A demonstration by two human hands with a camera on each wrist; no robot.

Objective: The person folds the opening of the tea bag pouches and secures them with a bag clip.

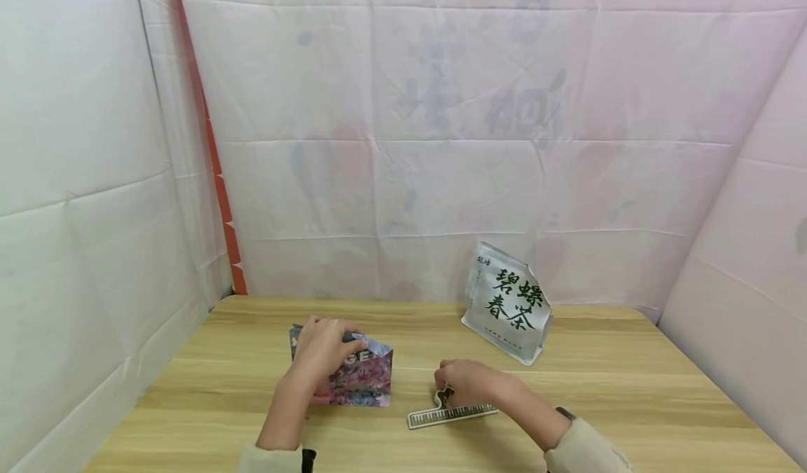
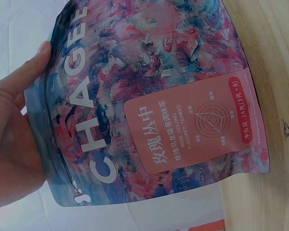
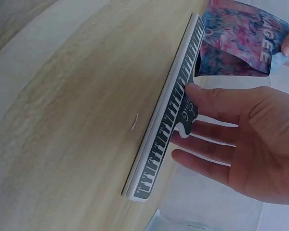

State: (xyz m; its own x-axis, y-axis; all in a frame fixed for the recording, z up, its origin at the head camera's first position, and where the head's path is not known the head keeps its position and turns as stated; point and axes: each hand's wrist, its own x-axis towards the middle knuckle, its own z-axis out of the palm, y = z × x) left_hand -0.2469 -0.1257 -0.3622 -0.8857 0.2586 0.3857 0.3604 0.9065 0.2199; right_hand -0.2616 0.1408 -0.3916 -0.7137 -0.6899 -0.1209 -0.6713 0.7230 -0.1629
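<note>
White sheeting walls on three sides, light wood bench [image 1: 630, 389]. Left hand [image 1: 323, 350] grips the top edge of the colourful tea pouch [image 1: 359, 382], fingers [image 2: 24, 72] curled round it; the pouch stands upright at bench centre-left. Right hand [image 1: 466, 383] rests on the piano-key bag clip [image 1: 450, 415], which lies flat on the bench just right of the pouch; fingers [image 3: 207, 101] slightly spread and nearly straight, tips touching the clip's handle, not gripping it. Silver tea bag [image 1: 507, 303] with green characters stands well behind, near the back wall. Cream sleeves at both wrists.
</note>
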